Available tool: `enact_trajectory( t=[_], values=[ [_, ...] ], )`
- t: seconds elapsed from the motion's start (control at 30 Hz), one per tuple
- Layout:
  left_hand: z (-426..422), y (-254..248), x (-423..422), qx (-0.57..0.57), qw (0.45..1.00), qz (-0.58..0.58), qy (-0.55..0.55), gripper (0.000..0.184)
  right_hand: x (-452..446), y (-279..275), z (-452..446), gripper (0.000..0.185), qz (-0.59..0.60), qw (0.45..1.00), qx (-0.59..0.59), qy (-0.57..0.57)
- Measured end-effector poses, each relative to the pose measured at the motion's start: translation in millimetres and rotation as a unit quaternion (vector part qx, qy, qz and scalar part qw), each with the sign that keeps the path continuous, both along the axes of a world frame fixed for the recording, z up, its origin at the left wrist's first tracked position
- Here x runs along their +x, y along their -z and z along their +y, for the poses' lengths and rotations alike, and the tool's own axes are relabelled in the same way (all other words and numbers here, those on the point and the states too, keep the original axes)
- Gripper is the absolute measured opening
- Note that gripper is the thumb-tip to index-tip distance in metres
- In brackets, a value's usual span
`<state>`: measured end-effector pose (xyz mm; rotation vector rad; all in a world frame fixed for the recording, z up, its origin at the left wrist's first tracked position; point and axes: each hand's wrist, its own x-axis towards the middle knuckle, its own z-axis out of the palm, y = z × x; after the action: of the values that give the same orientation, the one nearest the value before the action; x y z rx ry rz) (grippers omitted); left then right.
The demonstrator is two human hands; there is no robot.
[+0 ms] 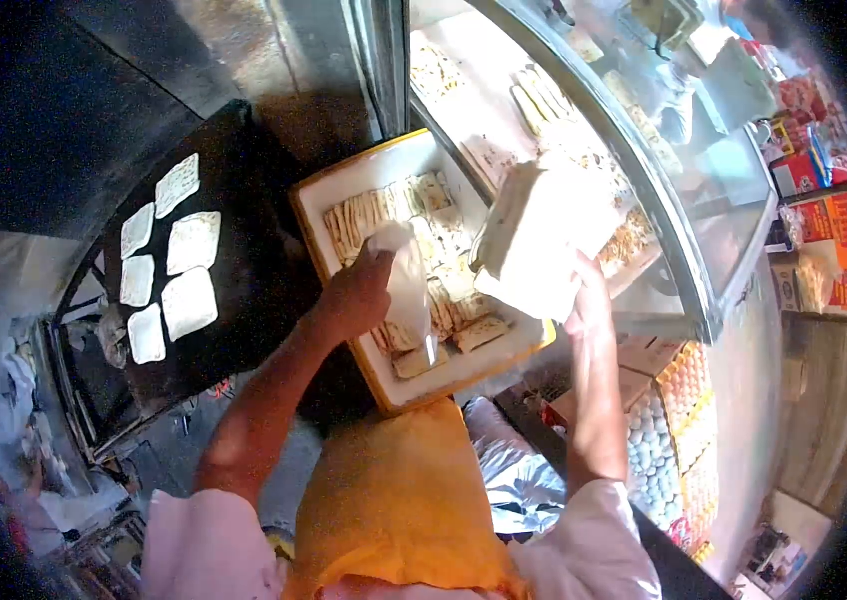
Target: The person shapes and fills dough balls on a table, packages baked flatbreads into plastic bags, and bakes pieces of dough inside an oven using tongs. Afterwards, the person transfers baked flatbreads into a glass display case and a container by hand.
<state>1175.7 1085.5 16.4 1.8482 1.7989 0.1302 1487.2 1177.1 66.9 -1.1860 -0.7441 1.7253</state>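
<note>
My left hand is closed on a pale, flat, blurred piece, whose kind I cannot make out, over a box with white walls and a yellow-orange rim. Inside the box, folded flatbreads stand packed in rows. My right hand grips the lower right edge of a thick white slab. The slab is tilted above the box's right side and partly covers the display case behind it. Whether it is a lid or a wrapped stack does not show.
On a dark griddle at left lie several square flatbreads. A glass display case holding more food stands at right. Below it are trays of eggs. An orange apron covers my front.
</note>
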Motion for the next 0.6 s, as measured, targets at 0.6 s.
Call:
enact_trajectory(
  t=[0.6],
  values=[
    [-88.9,-241.5,11.1,-0.063,0.918,-0.383,0.085,0.083,-77.7,-89.0,-161.6,0.065,0.262,0.942,0.204,0.056]
  ],
)
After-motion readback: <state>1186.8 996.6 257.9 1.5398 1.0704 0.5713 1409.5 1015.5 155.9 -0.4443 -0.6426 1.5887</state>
